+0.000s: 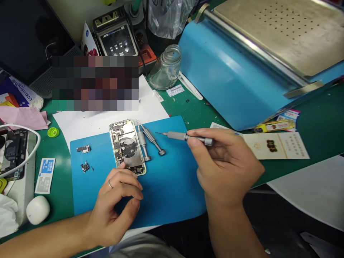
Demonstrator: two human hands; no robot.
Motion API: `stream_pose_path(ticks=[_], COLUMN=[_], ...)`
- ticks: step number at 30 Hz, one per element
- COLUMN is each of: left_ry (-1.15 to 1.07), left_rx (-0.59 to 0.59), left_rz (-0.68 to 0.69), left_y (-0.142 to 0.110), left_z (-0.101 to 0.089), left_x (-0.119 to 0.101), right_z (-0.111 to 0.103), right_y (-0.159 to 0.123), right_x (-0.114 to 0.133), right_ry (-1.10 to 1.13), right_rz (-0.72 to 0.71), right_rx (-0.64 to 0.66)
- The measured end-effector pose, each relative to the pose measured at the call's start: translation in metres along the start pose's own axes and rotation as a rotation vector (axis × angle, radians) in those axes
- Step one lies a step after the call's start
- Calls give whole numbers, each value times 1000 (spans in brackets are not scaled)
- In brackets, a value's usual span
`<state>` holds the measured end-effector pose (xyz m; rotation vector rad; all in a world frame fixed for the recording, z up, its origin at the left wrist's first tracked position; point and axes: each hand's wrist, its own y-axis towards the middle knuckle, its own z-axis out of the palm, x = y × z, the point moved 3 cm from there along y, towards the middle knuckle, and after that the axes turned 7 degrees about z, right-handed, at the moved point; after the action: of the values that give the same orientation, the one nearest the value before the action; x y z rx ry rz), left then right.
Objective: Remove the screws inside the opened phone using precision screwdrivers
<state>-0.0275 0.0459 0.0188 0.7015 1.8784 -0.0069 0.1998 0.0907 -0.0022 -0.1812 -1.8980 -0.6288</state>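
Observation:
An opened smartphone lies on the blue mat, its circuit boards and metal frame exposed. My left hand rests at the phone's lower end, fingers curved and apart, with a ring on one finger and nothing gripped. Above the mat's right side, my right hand pinches a grey precision screwdriver, its thin tip pointing left. Two more screwdrivers, one nearer and one slanted, lie just right of the phone. Small removed parts, a module and a cluster of screws and brackets, sit on the left of the mat.
A glass jar and white tweezers are behind the mat. A blue machine with a metal plate fills the back right. At left are a white earbud-like case, a green cap and a white cable.

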Motion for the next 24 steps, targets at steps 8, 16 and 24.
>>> stream_pose_path(ticks=[8, 16, 24], left_ry=[-24, -22, -39], left_rx=[130, 291, 302], left_rz=[202, 215, 200], left_y=[5, 4, 1], left_z=[4, 14, 15], left_x=[-10, -9, -7], right_z=[2, 3, 3], right_y=[2, 0, 3], right_x=[-2, -6, 1], right_ry=[80, -3, 152], right_rz=[22, 21, 105], right_rx=[-24, 49, -235])
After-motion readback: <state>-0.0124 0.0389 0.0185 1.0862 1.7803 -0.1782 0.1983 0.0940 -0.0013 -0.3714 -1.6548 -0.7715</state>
